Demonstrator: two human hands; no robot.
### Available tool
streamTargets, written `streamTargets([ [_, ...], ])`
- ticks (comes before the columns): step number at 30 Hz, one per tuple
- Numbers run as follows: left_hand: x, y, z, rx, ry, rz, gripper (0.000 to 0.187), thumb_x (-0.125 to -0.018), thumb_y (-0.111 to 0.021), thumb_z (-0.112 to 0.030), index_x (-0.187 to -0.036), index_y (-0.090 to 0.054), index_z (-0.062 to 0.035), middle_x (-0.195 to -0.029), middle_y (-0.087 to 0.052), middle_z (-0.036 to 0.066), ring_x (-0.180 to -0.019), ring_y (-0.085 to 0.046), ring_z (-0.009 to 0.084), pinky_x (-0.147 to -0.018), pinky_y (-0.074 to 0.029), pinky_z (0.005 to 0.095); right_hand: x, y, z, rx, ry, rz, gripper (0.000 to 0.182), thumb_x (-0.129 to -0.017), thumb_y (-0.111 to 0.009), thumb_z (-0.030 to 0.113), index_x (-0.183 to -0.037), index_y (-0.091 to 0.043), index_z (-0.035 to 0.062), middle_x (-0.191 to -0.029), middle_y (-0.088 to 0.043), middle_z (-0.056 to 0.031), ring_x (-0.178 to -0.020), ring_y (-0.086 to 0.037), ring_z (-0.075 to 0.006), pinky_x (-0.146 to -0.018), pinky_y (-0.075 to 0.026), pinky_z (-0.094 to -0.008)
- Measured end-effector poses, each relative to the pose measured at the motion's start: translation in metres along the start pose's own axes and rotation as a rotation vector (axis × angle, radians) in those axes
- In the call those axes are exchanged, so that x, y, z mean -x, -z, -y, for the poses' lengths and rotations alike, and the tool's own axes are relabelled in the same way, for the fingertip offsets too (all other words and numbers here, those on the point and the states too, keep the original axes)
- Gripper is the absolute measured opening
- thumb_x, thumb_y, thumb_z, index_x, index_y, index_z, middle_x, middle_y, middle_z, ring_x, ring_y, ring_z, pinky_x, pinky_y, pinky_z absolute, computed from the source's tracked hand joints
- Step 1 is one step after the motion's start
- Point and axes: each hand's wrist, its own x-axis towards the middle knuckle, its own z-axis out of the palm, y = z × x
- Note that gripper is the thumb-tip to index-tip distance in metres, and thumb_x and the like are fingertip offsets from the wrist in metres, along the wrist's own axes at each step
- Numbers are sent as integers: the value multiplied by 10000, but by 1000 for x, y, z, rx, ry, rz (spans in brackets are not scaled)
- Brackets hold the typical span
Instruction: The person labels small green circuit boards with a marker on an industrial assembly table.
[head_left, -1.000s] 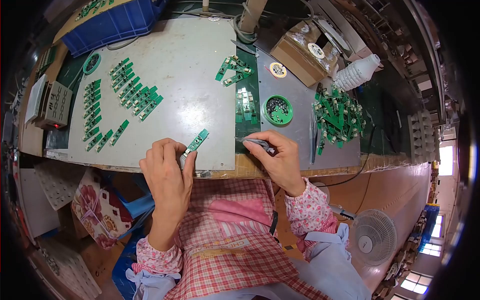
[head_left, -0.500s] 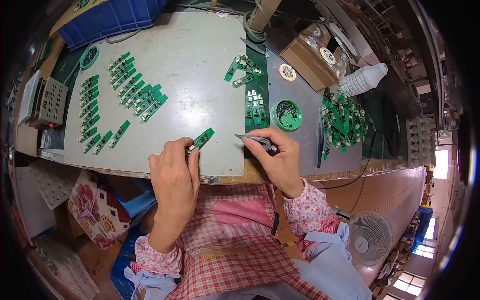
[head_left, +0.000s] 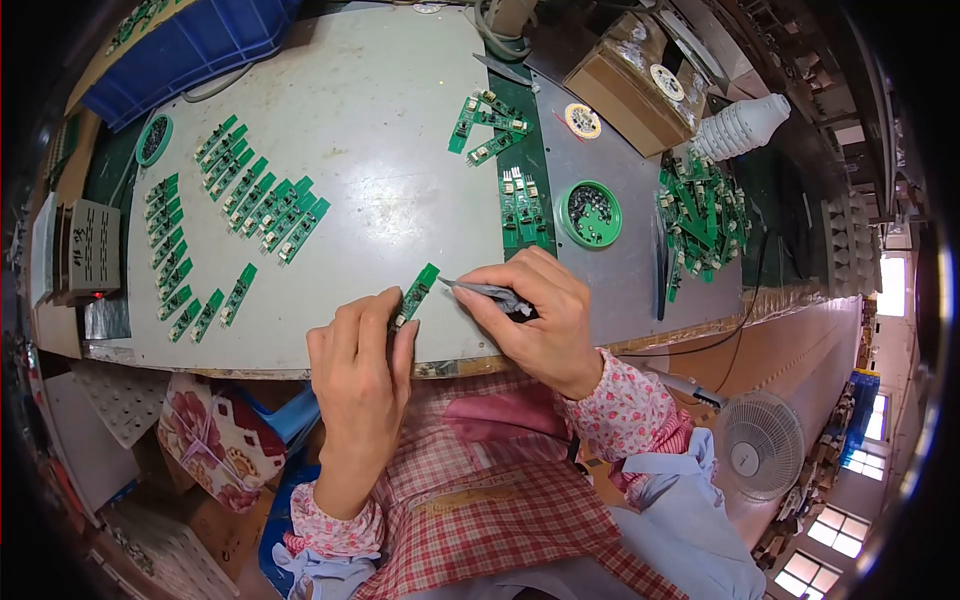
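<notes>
My left hand [head_left: 362, 368] pinches the near end of a narrow green circuit board [head_left: 415, 294], held just above the front of the pale work mat [head_left: 370, 130]. In my right hand [head_left: 535, 318] I grip metal tweezers [head_left: 480, 291]; their tips point left and sit right beside the board's far end. Whether the tips carry a part is too small to tell.
Rows of green boards [head_left: 235, 215] lie on the mat's left. More boards [head_left: 487, 125] sit at the back, a big pile [head_left: 700, 215] at right. A green dish of small parts [head_left: 590, 213], a cardboard box [head_left: 625, 85], a blue crate [head_left: 180, 50] and a floor fan [head_left: 760, 445] surround the bench.
My right hand has moved left, bringing the tweezers' tips up to the board. The left hand has tilted the board more upright. The view has shifted slightly.
</notes>
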Motion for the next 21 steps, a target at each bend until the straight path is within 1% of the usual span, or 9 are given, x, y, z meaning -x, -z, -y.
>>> streamTargets([
  [3, -5, 7, -1, -7, -6, 26, 346, -848, -824, -82, -1166, -687, -65, -1044, -682, 79, -861, -631, 229, -798, -438, 359, 0, -2, -1, -10, -4, -13, 108, -827, -842, 38, -915, -781, 28, -789, -714, -73, -686, -619, -200, -637, -482, -327],
  [5, -5, 14, -2, -12, 16, 65, 351, -847, -830, -105, -1166, -687, -69, -1051, -673, 73, -883, -626, 232, -809, -431, 364, 0, -2, -1, -12, -2, -19, 103, -833, -838, 39, -917, -778, 27, -807, -726, -80, -687, -620, -204, -637, -484, -326],
  [8, 0, 21, -2, -42, 50, 83, 347, -851, -834, -133, -1160, -687, -73, -1051, -659, 67, -909, -612, 235, -815, -421, 368, -2, -9, -3, 0, 68, -38, 123, -861, -826, 87, -959, -757, 58, -799, -704, -62, -683, -615, -233, -624, -494, -361],
  [9, 2, 23, -2, -55, 62, 83, 343, -853, -834, -141, -1157, -687, -75, -1050, -654, 66, -917, -607, 235, -816, -419, 368, -1, -11, -2, 34, 62, -24, 126, -869, -820, 94, -973, -755, 62, -812, -712, -60, -687, -618, -229, -625, -498, -359],
  [12, 11, 16, 1, -37, 102, 45, 318, -856, -834, -141, -1134, -694, -79, -1045, -646, 67, -917, -591, 236, -810, -414, 366, 3, -17, 3, 125, 57, 23, 139, -888, -804, 113, -1009, -750, 72, -850, -734, -51, -702, -629, -214, -629, -510, -351],
  [15, 19, 12, 2, -19, 102, -8, 290, -857, -836, -141, -1105, -700, -80, -1065, -638, 69, -918, -586, 234, -816, -412, 365, 8, -21, 10, 173, 104, 65, 159, -891, -798, 125, -1033, -745, 77, -876, -747, -36, -714, -636, -197, -633, -520, -340],
  [18, 32, 7, 7, -24, 92, -97, 318, -840, -850, -121, -1122, -709, -78, -1064, -638, 65, -921, -586, 235, -812, -416, 362, 12, -25, 17, 185, 194, 55, 200, -875, -804, 124, -1058, -743, 71, -867, -743, -21, -716, -628, -185, -637, -526, -333],
  [21, 50, 3, 10, 21, 169, -220, 381, -814, -874, -95, -1162, -721, -77, -1055, -643, 62, -923, -582, 235, -804, -418, 355, 12, -25, 19, 177, 218, 48, 223, -844, -835, 76, -1059, -780, 58, -869, -761, -41, -686, -643, -190, -605, -522, -335],
])
